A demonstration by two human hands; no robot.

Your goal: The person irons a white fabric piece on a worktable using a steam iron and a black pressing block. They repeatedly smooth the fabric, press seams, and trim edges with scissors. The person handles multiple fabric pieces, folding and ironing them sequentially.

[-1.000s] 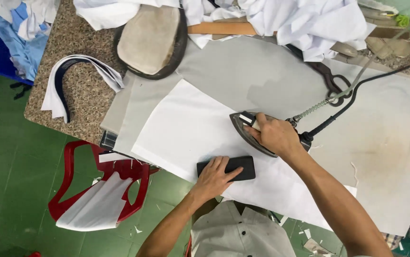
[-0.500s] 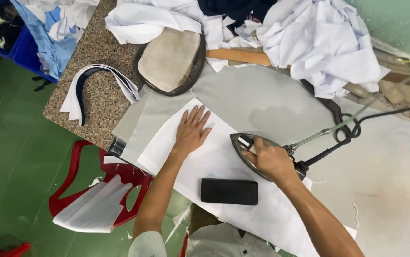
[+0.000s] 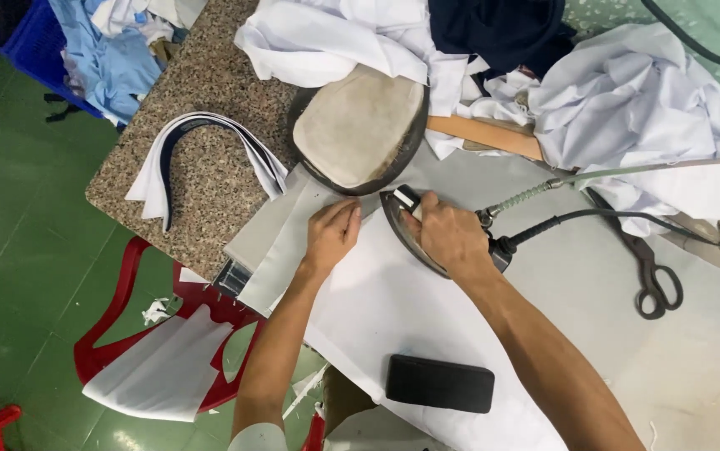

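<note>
Nearest to us, a black rectangular block (image 3: pixel 440 383) lies flat on the white fabric panel (image 3: pixel 393 309), close to the table's near edge and well apart from both hands. Further up, we see the panel spread over a grey pressing cloth (image 3: pixel 577 276) that covers the speckled stone table (image 3: pixel 201 175). Our left hand (image 3: pixel 332 235) rests palm down on the panel's far corner, fingers together and pressing the cloth flat, pinching nothing. Just beside it, our right hand (image 3: pixel 452 236) is wrapped firmly around the handle of a dark iron (image 3: pixel 404 224), whose nose points toward that same corner, with its cord (image 3: pixel 619 219) trailing off to the right. We judge the step in hand to be pressing the panel's far corner. The next move would call for keeping the left fingers clear of the hot sole while holding the fabric taut. Beyond the hands sits a padded oval pressing cushion (image 3: pixel 358 125), touching the cloth's far edge. Scissors (image 3: pixel 651 271) lie to the right. Farthest off, white garments (image 3: pixel 627 117) are heaped up, and curved collar pieces (image 3: pixel 201 154) lie to the left.
</note>
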